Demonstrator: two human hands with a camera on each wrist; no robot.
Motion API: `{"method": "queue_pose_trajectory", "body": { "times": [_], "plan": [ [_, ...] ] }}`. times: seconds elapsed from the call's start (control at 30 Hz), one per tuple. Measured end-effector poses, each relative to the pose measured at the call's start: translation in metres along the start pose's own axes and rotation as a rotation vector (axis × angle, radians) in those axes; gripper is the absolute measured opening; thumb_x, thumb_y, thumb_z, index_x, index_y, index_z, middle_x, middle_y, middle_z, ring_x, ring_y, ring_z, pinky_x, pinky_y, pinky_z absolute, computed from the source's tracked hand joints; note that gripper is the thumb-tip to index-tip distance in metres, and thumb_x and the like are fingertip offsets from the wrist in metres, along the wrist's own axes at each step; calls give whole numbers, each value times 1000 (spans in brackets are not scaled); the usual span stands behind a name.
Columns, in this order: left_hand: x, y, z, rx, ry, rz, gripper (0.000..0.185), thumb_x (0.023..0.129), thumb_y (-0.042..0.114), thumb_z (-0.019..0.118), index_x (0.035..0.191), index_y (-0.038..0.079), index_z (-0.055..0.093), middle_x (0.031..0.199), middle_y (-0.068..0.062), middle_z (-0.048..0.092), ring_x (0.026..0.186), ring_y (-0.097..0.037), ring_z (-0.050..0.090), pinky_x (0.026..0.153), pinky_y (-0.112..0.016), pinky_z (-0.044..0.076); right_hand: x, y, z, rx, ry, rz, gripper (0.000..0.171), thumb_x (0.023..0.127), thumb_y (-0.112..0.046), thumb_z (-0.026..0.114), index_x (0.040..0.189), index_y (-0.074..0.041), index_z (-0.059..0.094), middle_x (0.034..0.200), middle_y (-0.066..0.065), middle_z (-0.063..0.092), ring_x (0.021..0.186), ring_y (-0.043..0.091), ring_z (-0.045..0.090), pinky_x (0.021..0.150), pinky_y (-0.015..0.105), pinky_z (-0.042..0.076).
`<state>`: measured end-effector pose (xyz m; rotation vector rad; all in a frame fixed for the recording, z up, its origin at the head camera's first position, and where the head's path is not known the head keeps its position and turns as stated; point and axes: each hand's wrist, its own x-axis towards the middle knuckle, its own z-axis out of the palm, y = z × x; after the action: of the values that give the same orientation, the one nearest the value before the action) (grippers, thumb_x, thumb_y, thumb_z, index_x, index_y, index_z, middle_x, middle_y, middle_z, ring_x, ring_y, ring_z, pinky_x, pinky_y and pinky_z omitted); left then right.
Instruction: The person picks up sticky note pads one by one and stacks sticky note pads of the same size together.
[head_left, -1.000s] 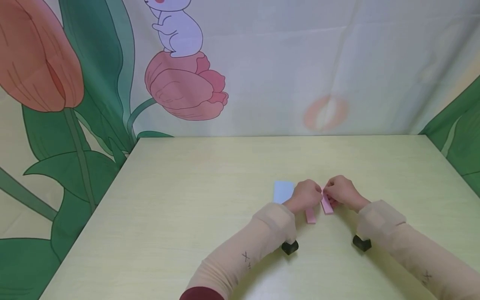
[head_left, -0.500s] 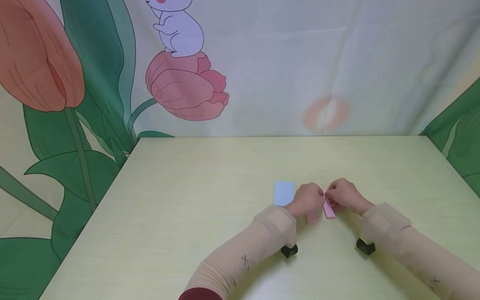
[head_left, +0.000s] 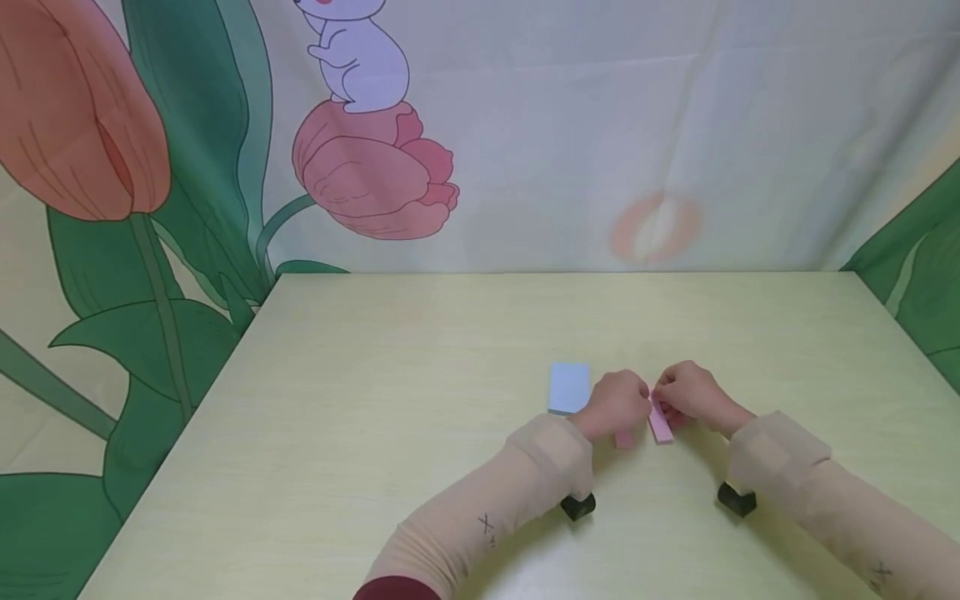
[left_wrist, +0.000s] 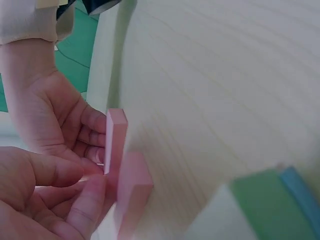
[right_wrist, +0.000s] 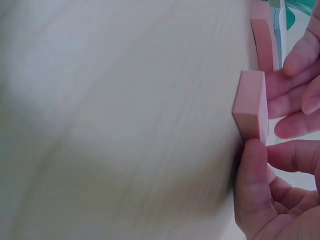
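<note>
Together, both hands pinch 2 pink blocks end-to-end.

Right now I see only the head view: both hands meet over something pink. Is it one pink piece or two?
Observer: Two. The left wrist view shows a held pink block and a second pink block apart from it.
Operator: Who holds the first one?
Observer: In the right wrist view, the right hand pinches its end between thumb and fingers.
Operator: And the left hand?
Observer: The left hand seems to pinch the same block's end with thumb and forefinger.
Operator: Is the pad only blue?
Observer: No, the blue pad shows a green layer on its side.
</note>
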<state>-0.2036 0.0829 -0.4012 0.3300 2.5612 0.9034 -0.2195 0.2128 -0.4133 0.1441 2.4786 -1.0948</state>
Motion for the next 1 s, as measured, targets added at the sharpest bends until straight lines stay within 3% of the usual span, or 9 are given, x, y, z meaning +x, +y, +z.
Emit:
{"method": "queue_pose_trajectory", "body": {
  "times": [0.2,0.4,0.63,1.0],
  "plan": [
    [-5,3,2,-26,-45,-75,22,84,8,48,62,8,48,48,-1,44,37,-16,51,34,-20,33,-2,3,0,-10,-2,-12,17,85,-6,47,89,7,56,69,7,58,56,11,55,52,26,49],
    [-8,0,4,-117,-29,-95,22,81,7,50,60,7,49,50,-3,52,37,-15,48,36,-22,38,-5,4,1,-26,-12,-30,17,86,-8,49,88,6,57,68,6,59,56,11,54,52,25,48],
    [-6,-1,5,-134,-40,-113,22,83,10,50,61,7,51,50,-3,53,39,-13,46,37,-22,38,-9,4,1,-29,-18,-50,19,86,-11,50,89,7,57,68,6,57,54,12,53,51,25,47],
    [-10,-2,2,-156,-56,-81,20,82,8,51,64,3,58,50,-3,52,39,-13,42,38,-20,32,-8,6,4,-154,41,-102,26,82,-24,57,73,-1,51,61,5,54,49,13,52,47,26,44]
  ]
}}
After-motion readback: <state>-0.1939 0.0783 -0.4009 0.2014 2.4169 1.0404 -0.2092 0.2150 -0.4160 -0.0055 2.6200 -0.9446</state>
